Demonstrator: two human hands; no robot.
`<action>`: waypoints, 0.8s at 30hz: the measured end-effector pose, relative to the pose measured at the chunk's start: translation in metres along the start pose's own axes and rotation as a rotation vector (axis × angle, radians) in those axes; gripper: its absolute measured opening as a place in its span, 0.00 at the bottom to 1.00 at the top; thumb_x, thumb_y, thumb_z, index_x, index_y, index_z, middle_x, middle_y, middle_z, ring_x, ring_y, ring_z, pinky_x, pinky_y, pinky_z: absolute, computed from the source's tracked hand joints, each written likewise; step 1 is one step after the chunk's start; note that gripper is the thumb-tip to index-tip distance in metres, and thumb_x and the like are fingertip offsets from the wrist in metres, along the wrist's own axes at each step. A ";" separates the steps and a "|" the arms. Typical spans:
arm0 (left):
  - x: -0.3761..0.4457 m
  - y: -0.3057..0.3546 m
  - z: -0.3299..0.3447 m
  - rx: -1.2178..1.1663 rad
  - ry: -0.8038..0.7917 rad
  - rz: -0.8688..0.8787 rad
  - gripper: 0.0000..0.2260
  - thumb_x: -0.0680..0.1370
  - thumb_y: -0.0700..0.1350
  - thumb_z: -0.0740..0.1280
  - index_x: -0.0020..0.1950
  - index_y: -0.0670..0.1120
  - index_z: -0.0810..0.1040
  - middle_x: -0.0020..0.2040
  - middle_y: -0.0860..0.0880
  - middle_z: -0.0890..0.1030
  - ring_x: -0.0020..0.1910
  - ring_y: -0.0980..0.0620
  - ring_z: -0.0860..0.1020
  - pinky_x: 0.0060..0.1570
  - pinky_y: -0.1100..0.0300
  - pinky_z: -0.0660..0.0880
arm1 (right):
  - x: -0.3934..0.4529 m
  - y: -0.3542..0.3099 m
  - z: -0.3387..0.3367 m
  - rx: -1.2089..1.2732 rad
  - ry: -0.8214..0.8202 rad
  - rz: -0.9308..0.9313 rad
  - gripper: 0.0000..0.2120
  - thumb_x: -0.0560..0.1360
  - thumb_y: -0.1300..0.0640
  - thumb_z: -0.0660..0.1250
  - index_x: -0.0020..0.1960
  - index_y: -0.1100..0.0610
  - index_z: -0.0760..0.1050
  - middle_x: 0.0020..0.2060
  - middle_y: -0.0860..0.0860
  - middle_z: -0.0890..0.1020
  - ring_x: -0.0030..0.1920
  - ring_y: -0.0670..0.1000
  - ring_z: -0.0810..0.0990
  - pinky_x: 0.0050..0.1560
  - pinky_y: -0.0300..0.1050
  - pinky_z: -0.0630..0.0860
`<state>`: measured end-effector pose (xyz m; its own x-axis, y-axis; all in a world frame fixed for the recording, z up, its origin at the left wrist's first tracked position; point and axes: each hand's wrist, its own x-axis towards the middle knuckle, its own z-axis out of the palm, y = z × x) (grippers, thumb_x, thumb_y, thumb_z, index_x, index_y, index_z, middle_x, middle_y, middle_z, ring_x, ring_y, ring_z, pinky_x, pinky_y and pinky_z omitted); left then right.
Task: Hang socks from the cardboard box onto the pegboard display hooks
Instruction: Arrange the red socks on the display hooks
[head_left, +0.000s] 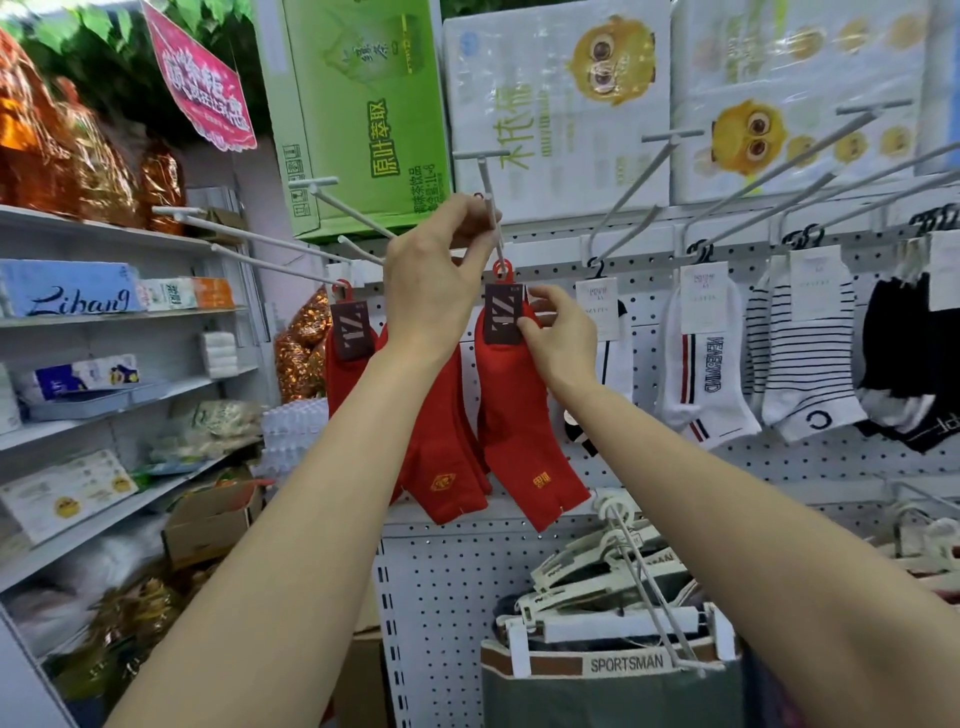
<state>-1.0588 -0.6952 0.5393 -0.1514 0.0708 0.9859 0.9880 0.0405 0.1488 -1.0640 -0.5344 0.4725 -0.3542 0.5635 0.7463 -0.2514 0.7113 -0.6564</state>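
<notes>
A pair of red socks (524, 431) with a dark label hangs by its red hanger loop on a white hook (491, 208) of the pegboard (649, 457). My left hand (436, 270) pinches that hook just above the loop. My right hand (563, 338) pinches the sock's dark label from the right. Two more red pairs (441, 457) hang on hooks to the left, one partly behind my left arm. The cardboard box with socks is not clearly in view.
White, striped and black socks (800, 364) hang on hooks to the right. Long bare hooks (753, 171) jut out above. Shelves with goods (119, 312) stand at left. Hangered garments (613, 597) hang below. A green carton (358, 114) sits overhead.
</notes>
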 end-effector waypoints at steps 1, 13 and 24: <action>-0.001 0.002 -0.001 0.005 -0.003 -0.008 0.04 0.77 0.43 0.71 0.50 0.45 0.83 0.43 0.58 0.83 0.44 0.63 0.82 0.50 0.55 0.80 | -0.002 0.000 -0.002 -0.031 0.014 -0.036 0.16 0.75 0.59 0.68 0.62 0.51 0.77 0.55 0.49 0.82 0.53 0.50 0.80 0.55 0.51 0.78; -0.095 0.001 -0.033 0.309 -0.111 -0.016 0.12 0.79 0.50 0.68 0.62 0.54 0.79 0.57 0.57 0.82 0.54 0.54 0.80 0.51 0.55 0.78 | -0.097 -0.008 -0.061 -0.292 0.066 -0.438 0.15 0.77 0.52 0.64 0.61 0.57 0.79 0.55 0.51 0.83 0.57 0.54 0.80 0.52 0.51 0.78; -0.238 0.004 -0.096 0.205 -0.352 0.064 0.11 0.79 0.49 0.68 0.58 0.46 0.82 0.55 0.50 0.82 0.56 0.50 0.78 0.58 0.60 0.71 | -0.258 -0.025 -0.102 -0.477 0.138 -0.484 0.12 0.77 0.56 0.69 0.56 0.61 0.82 0.53 0.53 0.84 0.54 0.55 0.82 0.56 0.49 0.77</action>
<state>-1.0156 -0.8080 0.3123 -0.1262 0.4144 0.9013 0.9748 0.2202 0.0352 -0.8745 -0.6548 0.3071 -0.1758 0.1616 0.9711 0.0825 0.9854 -0.1491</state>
